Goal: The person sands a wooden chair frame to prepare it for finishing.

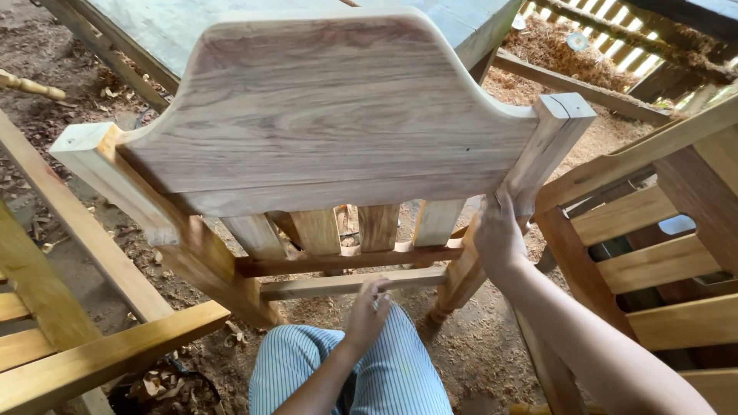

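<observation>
An unfinished wooden chair back (330, 107) tilts toward me, with a wide curved top panel, two square posts and several short vertical slats above two cross rails. My right hand (498, 234) grips the right post (542, 150) just below the panel. My left hand (367, 307) rests with curled fingers against the lower cross rail (323, 286), above my knee in blue striped trousers (384, 369). The chair's lower legs are partly hidden behind the panel and my arms.
Another slatted wooden frame (653, 253) stands close on the right. Pale wooden beams (92, 338) lie at the lower left. A workbench top (177, 23) is behind the chair. Sawdust and shavings (477, 346) cover the dirt floor.
</observation>
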